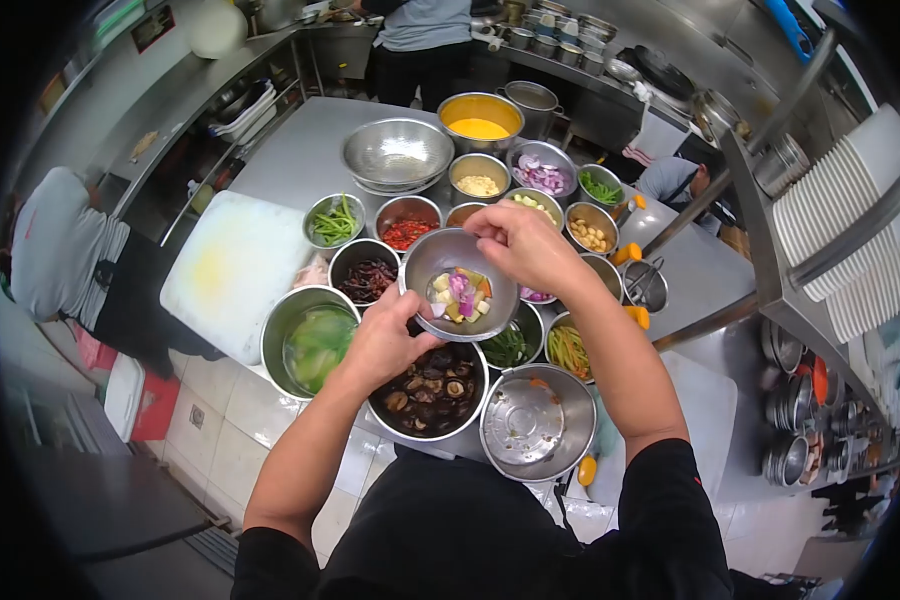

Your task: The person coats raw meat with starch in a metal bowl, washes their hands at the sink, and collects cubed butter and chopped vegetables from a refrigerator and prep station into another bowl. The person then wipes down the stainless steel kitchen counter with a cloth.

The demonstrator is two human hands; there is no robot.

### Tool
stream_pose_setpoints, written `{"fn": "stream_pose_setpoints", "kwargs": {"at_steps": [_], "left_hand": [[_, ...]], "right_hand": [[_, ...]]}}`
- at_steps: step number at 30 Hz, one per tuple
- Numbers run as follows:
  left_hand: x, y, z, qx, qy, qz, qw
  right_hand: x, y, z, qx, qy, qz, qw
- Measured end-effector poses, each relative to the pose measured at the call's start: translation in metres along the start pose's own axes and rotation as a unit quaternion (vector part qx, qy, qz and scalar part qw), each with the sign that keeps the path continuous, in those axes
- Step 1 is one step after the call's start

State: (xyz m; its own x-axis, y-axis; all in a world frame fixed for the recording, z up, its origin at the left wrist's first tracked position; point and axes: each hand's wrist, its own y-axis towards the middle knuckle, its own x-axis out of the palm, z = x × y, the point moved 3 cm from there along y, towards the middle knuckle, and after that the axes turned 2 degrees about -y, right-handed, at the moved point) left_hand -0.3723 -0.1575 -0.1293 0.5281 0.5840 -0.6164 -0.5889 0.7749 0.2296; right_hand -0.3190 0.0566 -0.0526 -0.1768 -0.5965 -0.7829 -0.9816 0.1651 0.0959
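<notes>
My left hand grips a small metal bowl by its lower left rim. Chopped vegetables, purple onion and pale and orange pieces among them, lie in the bowl's bottom. Over the upper right rim is my right hand, its fingers curled together; whatever they pinch is hidden. Below the bowl stands a pot of dark mushrooms. Around it are containers of dried dark red chillies, chopped red chilli, cut green vegetable and pale green strips.
A white cutting board lies left, beside a pot of green leaves in liquid. Further back are a colander and a pot of yellow liquid. Stacked plates fill a right-hand shelf. Several other people, including one at left, are nearby.
</notes>
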Motion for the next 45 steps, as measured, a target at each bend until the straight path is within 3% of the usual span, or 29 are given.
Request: {"fn": "stream_pose_setpoints", "kwargs": {"at_steps": [1,4,5,9,10,13,15,18,23,26,27,30,34,42,45], "left_hand": [[-0.004,-0.003,-0.001,-0.009,0.0,0.001,1.0],[-0.015,-0.007,-0.007,-0.002,0.011,0.041,0.999],[-0.022,-0.006,-0.005,-0.001,0.006,0.053,0.999],[-0.056,-0.019,-0.01,0.004,0.033,0.11,0.993],[-0.065,-0.026,-0.014,-0.006,0.037,0.122,0.992],[-0.08,-0.047,-0.027,-0.038,0.041,0.155,0.986],[-0.082,-0.056,-0.035,-0.064,0.034,0.169,0.983],[-0.076,-0.064,-0.043,-0.087,0.005,0.164,0.983],[-0.07,-0.069,-0.046,-0.109,-0.033,0.149,0.982],[-0.068,-0.072,-0.056,-0.126,-0.049,0.143,0.98],[-0.067,-0.072,-0.059,-0.132,-0.051,0.139,0.98],[-0.065,-0.07,-0.058,-0.143,-0.066,0.142,0.977],[-0.063,-0.069,-0.055,-0.135,-0.076,0.143,0.977],[-0.055,-0.077,-0.063,-0.141,-0.074,0.14,0.977],[-0.052,-0.074,-0.059,-0.145,-0.081,0.134,0.977]], "right_hand": [[0.004,0.003,-0.002,-0.006,0.005,-0.005,1.0],[0.02,0.006,-0.017,-0.228,-0.061,0.008,0.972],[0.019,0.012,-0.018,-0.234,-0.056,0.007,0.971],[-0.024,0.014,-0.031,-0.055,-0.084,-0.002,0.995],[-0.026,0.015,-0.016,0.004,-0.152,-0.057,0.987],[0.003,0.013,0.064,0.138,-0.319,-0.237,0.907],[0.031,0.007,0.096,0.17,-0.359,-0.334,0.855],[0.058,0.0,0.129,0.163,-0.234,-0.247,0.926],[0.051,0.0,0.162,0.27,0.049,-0.223,0.935],[0.057,0.006,0.175,0.19,-0.106,-0.237,0.947],[0.05,0.001,0.149,0.264,-0.042,-0.258,0.928],[0.068,0.01,0.167,0.196,-0.165,-0.206,0.944],[0.079,0.013,0.18,0.161,-0.213,-0.187,0.945],[0.034,-0.019,0.146,0.107,-0.143,0.077,0.981],[0.02,-0.026,0.132,0.132,-0.083,-0.01,0.988]]}}
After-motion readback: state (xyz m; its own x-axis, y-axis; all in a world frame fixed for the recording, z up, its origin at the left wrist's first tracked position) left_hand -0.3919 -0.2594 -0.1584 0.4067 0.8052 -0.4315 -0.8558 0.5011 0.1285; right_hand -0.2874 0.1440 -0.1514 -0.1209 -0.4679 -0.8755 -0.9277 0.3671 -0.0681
